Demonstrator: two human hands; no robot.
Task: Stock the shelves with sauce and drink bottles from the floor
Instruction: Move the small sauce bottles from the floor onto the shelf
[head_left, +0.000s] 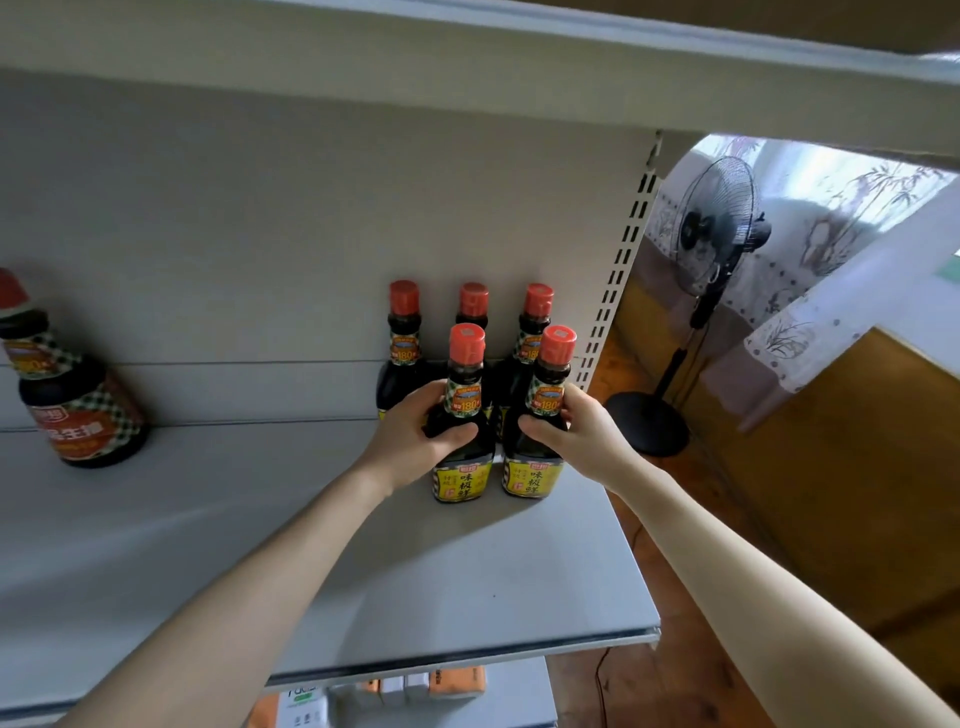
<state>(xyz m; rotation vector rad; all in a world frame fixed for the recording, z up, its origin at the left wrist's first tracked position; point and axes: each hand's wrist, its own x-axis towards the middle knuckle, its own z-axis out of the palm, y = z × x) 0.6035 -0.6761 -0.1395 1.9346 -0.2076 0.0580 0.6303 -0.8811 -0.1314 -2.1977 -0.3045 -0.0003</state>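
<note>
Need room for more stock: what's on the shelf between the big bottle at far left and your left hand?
Nothing: in the head view the shelf is bare from the big bottle to the left hand gripping a small bottle.

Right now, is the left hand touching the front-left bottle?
Touching. Head view: the left hand wraps the front-left bottle, thumb across its shoulder.

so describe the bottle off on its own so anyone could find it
Look along the grey shelf. Far left, apart from the five bottles at the right end, stands one bottle. It alone has an orange label; theirs are yellow.
</note>
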